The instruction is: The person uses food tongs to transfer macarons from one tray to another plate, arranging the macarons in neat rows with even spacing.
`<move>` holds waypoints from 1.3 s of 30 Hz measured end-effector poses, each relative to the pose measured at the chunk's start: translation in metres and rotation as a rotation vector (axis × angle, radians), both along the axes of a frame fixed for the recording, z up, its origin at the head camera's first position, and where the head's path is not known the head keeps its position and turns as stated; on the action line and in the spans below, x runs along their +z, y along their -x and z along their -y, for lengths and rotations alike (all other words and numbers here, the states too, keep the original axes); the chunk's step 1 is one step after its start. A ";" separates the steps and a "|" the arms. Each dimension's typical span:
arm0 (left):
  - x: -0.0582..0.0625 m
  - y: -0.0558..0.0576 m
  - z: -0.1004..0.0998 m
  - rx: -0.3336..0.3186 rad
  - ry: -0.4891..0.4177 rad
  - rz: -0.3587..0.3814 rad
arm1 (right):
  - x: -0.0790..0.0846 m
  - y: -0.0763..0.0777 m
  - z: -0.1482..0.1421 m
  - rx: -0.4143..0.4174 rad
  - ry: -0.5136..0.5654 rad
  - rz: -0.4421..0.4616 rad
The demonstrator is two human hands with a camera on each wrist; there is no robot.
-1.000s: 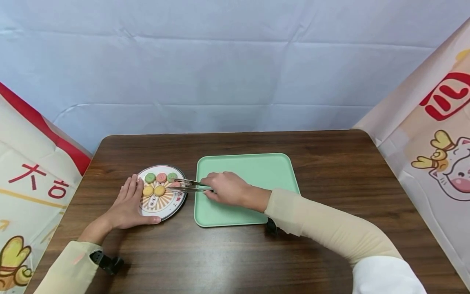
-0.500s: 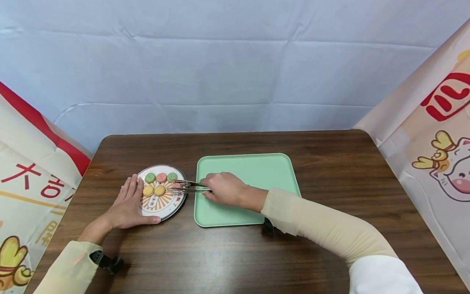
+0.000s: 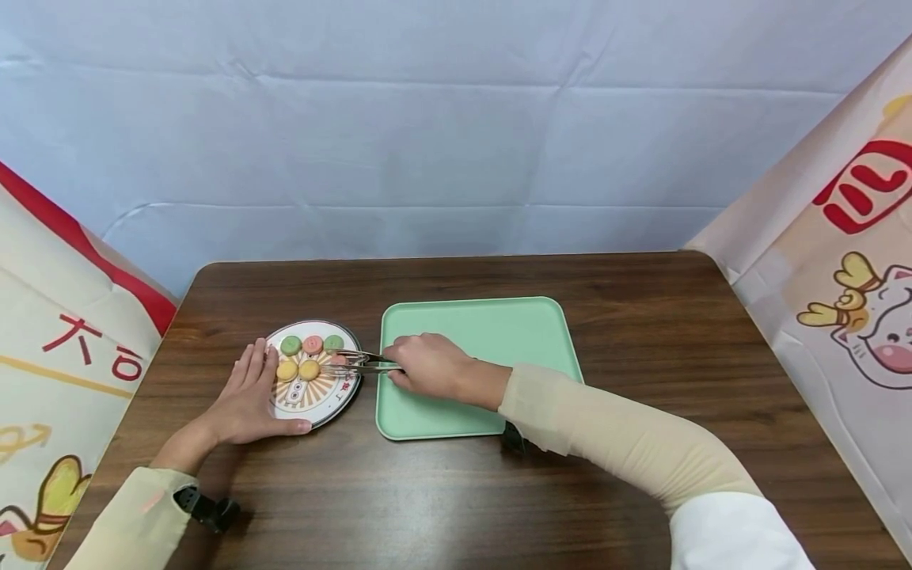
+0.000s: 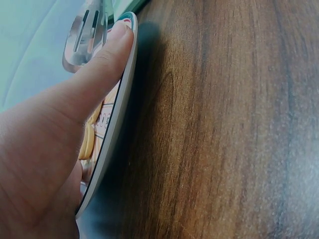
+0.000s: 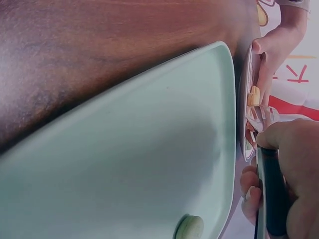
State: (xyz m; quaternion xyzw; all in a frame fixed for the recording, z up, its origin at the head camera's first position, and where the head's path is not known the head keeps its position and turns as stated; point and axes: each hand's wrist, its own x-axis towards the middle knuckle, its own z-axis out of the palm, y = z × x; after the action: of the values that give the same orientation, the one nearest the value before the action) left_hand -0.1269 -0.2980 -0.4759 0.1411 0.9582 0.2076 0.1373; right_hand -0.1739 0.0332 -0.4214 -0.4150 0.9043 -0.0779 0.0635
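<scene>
My right hand (image 3: 427,366) grips metal tongs (image 3: 356,364) with slotted ends and dark green handles (image 5: 273,194). Their ends reach over the right side of a round patterned plate (image 3: 306,404), either side of a pink macaron (image 3: 338,360). Also on the plate lie two green macarons, one at the back left (image 3: 290,345), another pink macaron (image 3: 312,344) and two yellow macarons, the nearer to the tongs being one yellow macaron (image 3: 309,370). My left hand (image 3: 245,402) rests spread against the plate's left edge, fingers straight, thumb along the near rim.
A light green rectangular tray (image 3: 499,324) lies right of the plate, beneath my right hand. A green macaron (image 5: 192,228) sits on it, seen in the right wrist view. The brown wooden table (image 3: 641,356) meets a pale cloth backdrop (image 3: 456,142) behind.
My right hand and the tongs have shifted slightly left, farther over the plate around the pink macaron. The left hand and plate have stayed in place.
</scene>
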 end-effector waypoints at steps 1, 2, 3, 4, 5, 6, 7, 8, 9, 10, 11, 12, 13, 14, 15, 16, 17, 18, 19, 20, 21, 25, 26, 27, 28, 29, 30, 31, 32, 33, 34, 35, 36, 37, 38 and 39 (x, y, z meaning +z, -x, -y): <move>0.000 0.000 0.000 -0.001 -0.001 0.000 | 0.001 0.000 0.000 -0.001 -0.002 0.000; 0.000 0.000 0.000 -0.001 -0.001 0.000 | 0.001 0.000 0.001 -0.001 -0.004 0.000; -0.001 0.000 0.000 -0.002 -0.001 -0.001 | 0.002 0.000 0.001 -0.001 -0.007 0.000; -0.001 0.001 0.000 -0.003 0.000 -0.003 | 0.003 0.000 0.002 -0.001 -0.011 0.000; -0.002 0.001 0.000 -0.004 0.000 -0.004 | 0.003 0.000 0.002 -0.002 -0.016 -0.001; -0.002 0.001 0.000 -0.004 0.002 -0.005 | 0.003 0.000 0.003 -0.001 -0.023 -0.003; -0.001 0.001 0.000 -0.003 0.000 -0.005 | 0.004 -0.001 0.004 0.000 -0.028 -0.007; -0.001 0.000 0.000 -0.002 -0.001 -0.008 | 0.004 -0.001 0.004 0.001 -0.032 -0.010; -0.001 0.000 0.000 -0.005 -0.012 -0.012 | 0.005 -0.001 0.005 0.002 -0.036 -0.013; -0.001 0.000 -0.001 -0.002 -0.018 -0.018 | 0.005 -0.001 0.005 0.003 -0.038 -0.017; 0.000 -0.001 -0.001 -0.001 -0.022 -0.022 | 0.005 -0.001 0.006 0.003 -0.042 -0.019; 0.000 -0.001 -0.002 0.000 -0.026 -0.027 | 0.005 -0.001 0.007 0.003 -0.045 -0.020; 0.001 -0.001 -0.002 -0.001 -0.035 -0.030 | 0.006 -0.001 0.008 0.003 -0.048 -0.021; 0.001 -0.001 -0.003 0.000 -0.033 -0.032 | 0.007 -0.001 0.008 0.001 -0.052 -0.019; 0.002 -0.001 -0.003 0.000 -0.034 -0.030 | 0.007 -0.001 0.009 0.000 -0.056 -0.017; 0.002 -0.001 -0.003 0.004 -0.023 -0.026 | 0.008 -0.002 0.010 -0.003 -0.059 -0.016; 0.002 -0.001 -0.003 0.004 -0.015 -0.020 | 0.008 -0.002 0.010 -0.006 -0.064 -0.013; 0.002 -0.001 -0.003 0.005 -0.013 -0.019 | 0.009 -0.002 0.011 -0.009 -0.066 -0.009; 0.003 -0.001 -0.003 0.006 -0.013 -0.015 | 0.009 -0.002 0.012 -0.012 -0.069 -0.004; 0.003 -0.001 -0.002 0.008 -0.013 -0.014 | 0.009 -0.002 0.012 -0.016 -0.072 0.000; 0.003 -0.001 -0.002 0.006 -0.024 -0.017 | 0.009 -0.002 0.013 -0.019 -0.076 0.004; 0.000 -0.002 -0.002 0.006 -0.034 -0.031 | 0.010 -0.001 0.015 -0.032 -0.096 0.020; 0.000 -0.002 -0.002 0.005 -0.036 -0.032 | 0.010 -0.001 0.016 -0.035 -0.101 0.021; -0.001 -0.002 -0.001 0.005 -0.032 -0.031 | 0.010 -0.002 0.016 -0.036 -0.103 0.023; -0.001 -0.002 -0.001 0.007 -0.020 -0.028 | 0.010 -0.002 0.016 -0.037 -0.108 0.025; -0.001 -0.002 -0.001 0.005 -0.017 -0.027 | 0.011 -0.002 0.016 -0.037 -0.111 0.026; -0.001 -0.002 -0.001 0.005 -0.017 -0.027 | 0.011 -0.002 0.016 -0.039 -0.113 0.028; 0.000 -0.002 -0.002 0.005 -0.024 -0.027 | 0.011 -0.002 0.016 -0.040 -0.116 0.029; 0.001 -0.002 -0.002 0.005 -0.031 -0.030 | 0.012 -0.003 0.016 -0.040 -0.118 0.031; 0.002 -0.003 -0.003 0.006 -0.037 -0.031 | 0.012 -0.003 0.016 -0.040 -0.119 0.032; 0.004 -0.003 -0.004 0.006 -0.042 -0.031 | 0.012 -0.003 0.016 -0.040 -0.122 0.033; 0.004 -0.003 -0.004 0.008 -0.048 -0.036 | 0.012 -0.003 0.016 -0.039 -0.122 0.032; 0.004 -0.003 -0.004 0.011 -0.049 -0.035 | 0.013 -0.003 0.016 -0.038 -0.123 0.031; 0.004 -0.002 -0.004 0.011 -0.044 -0.028 | 0.013 -0.003 0.016 -0.037 -0.123 0.029; 0.003 -0.002 -0.004 0.012 -0.037 -0.025 | 0.013 -0.003 0.016 -0.036 -0.121 0.027; 0.002 -0.002 -0.004 0.012 -0.029 -0.022 | 0.013 -0.003 0.016 -0.035 -0.122 0.026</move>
State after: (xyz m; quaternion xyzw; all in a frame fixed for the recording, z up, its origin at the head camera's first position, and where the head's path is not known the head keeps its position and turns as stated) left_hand -0.1253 -0.2940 -0.4735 0.1397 0.9574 0.2205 0.1236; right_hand -0.1708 0.0174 -0.4079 -0.3937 0.9135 -0.0293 0.0989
